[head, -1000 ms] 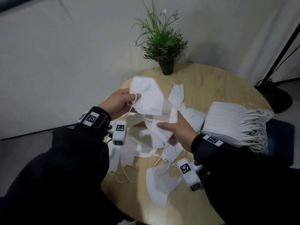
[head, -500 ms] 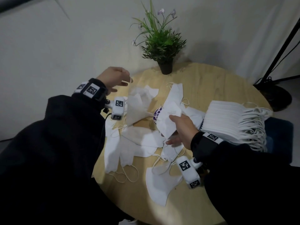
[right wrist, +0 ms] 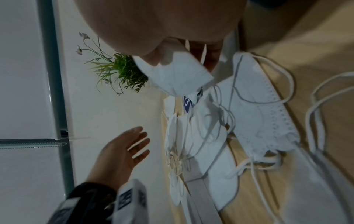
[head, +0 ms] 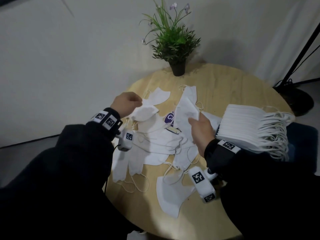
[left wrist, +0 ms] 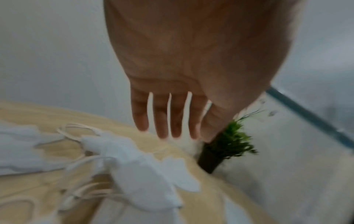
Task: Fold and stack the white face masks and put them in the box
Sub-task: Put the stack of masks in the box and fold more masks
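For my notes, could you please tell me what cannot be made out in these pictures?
Box: head view, loose masks cover all but a purple patch.
Left hand: left wrist view, motion blur; contact with masks unclear.
Right hand: right wrist view, its held mask partly hides the fingers.

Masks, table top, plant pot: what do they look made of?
Loose masks: soft matte white nonwoven-looking fabric with an embossed edge and thin cream elastic loops.
Table: pale wood or wood-look laminate; faint straight grain, low sheen.
Plant pot: dark, matte, smooth; plastic or ceramic, cannot tell.
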`<move>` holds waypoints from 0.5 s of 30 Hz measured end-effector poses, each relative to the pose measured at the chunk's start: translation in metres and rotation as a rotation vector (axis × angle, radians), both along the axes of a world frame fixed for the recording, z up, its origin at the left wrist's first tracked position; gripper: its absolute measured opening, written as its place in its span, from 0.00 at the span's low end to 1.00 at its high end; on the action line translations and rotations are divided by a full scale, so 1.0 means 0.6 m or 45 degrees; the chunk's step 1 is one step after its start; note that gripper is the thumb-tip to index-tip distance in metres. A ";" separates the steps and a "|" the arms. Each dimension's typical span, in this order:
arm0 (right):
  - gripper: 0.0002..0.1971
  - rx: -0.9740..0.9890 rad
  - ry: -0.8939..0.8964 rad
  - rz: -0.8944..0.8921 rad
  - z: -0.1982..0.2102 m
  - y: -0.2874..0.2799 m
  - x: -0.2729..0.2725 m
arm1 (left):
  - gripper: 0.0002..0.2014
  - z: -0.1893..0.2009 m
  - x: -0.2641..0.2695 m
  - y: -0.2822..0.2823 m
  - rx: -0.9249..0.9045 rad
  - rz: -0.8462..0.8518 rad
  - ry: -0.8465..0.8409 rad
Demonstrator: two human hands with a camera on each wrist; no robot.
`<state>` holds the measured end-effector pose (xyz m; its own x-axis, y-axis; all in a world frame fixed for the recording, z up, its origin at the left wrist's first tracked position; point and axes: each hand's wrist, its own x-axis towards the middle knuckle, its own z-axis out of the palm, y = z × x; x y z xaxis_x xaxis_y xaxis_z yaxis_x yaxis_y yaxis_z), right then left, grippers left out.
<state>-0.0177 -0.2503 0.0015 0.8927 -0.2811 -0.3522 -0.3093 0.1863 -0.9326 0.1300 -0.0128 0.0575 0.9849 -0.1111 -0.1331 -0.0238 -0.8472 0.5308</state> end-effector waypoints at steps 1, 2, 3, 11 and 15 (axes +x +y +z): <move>0.13 0.046 -0.028 0.002 0.003 0.000 -0.001 | 0.13 -0.014 0.015 0.008 0.133 0.095 -0.051; 0.12 0.087 -0.051 0.011 0.006 0.002 -0.003 | 0.20 -0.031 0.030 0.016 0.234 0.172 -0.031; 0.12 0.118 -0.066 0.015 0.007 0.002 -0.003 | 0.28 -0.048 0.041 0.023 0.302 0.230 0.029; 0.10 -0.010 -0.042 0.220 -0.003 -0.004 0.002 | 0.39 -0.095 0.059 0.017 0.300 0.311 0.211; 0.07 -0.048 0.000 0.283 -0.001 -0.005 -0.001 | 0.13 -0.045 0.039 0.011 0.146 0.312 -0.109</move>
<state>-0.0183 -0.2532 0.0009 0.9342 -0.0904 -0.3452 -0.3388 0.0788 -0.9376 0.1535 -0.0061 0.0307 0.9887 0.1430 -0.0460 0.1487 -0.8874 0.4363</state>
